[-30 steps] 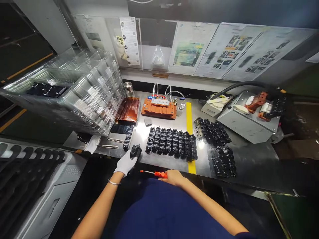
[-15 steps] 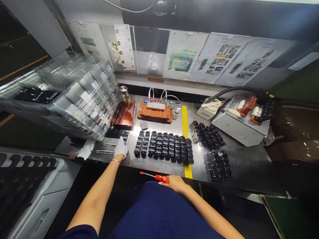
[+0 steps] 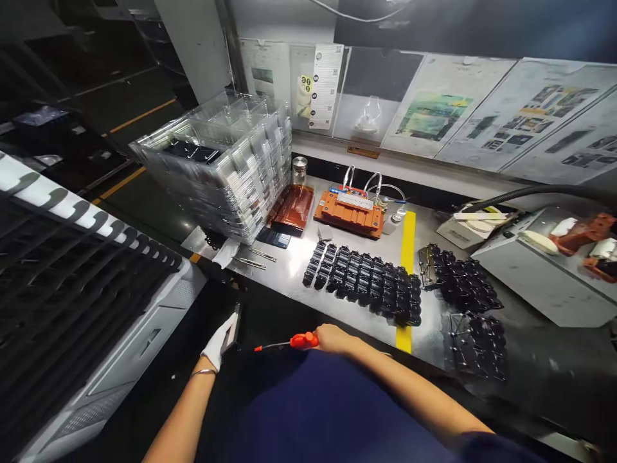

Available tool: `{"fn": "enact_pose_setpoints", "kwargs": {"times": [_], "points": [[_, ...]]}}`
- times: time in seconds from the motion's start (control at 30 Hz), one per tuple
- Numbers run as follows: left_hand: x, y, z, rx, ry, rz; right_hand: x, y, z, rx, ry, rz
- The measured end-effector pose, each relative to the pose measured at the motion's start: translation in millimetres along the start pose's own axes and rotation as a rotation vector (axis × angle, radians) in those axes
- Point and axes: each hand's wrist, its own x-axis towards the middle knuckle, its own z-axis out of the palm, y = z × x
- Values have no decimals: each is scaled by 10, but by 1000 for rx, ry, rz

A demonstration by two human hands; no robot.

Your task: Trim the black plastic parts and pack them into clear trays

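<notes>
My left hand [image 3: 223, 339], in a white glove, grips a thin flat dark piece with a pale edge [image 3: 232, 331], tilted on its side in front of the bench. The bare right hand [image 3: 332, 337] is closed round the red handle of a slim tool [image 3: 303, 340] with a thin metal shaft and a red tip, which points left towards the left hand. Two metal tweezers [image 3: 252, 262] lie near the bench edge. Rows of black moulded parts [image 3: 369, 281] stand on the bench, beyond the right hand.
Stacked clear plastic trays [image 3: 241, 180] stand at the bench's left end. Nearby are a brown translucent box [image 3: 295, 209], a dark flat panel [image 3: 276, 237] and an orange fixture [image 3: 349, 214]. More black parts [image 3: 457, 280] and a grey box [image 3: 540, 276] stand right. A grey bin [image 3: 159, 328] is lower left.
My left hand has come off the bench, down and towards me, with the flat dark piece in it. The view has swung left. My right hand still holds the red-handled tool.
</notes>
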Motion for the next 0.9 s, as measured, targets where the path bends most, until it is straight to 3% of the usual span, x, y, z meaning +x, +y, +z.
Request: {"fn": "enact_pose_setpoints", "kwargs": {"times": [0.27,0.5,0.6,0.73,0.9], "points": [[-66,-161,-502,131,-9,188,207,-436,-19,-51,27,13],[-207,-154,-849,194,-92,196,242,-517,71,-41,32,38],[-230,-123,-828,78,-79,165,235,-550,107,-51,33,26],[-134,-79,-693,-39,57,137,171,-659,161,-80,13,-26],[34,52,-533,7,211,159,115,-765,234,-133,48,-74]]}}
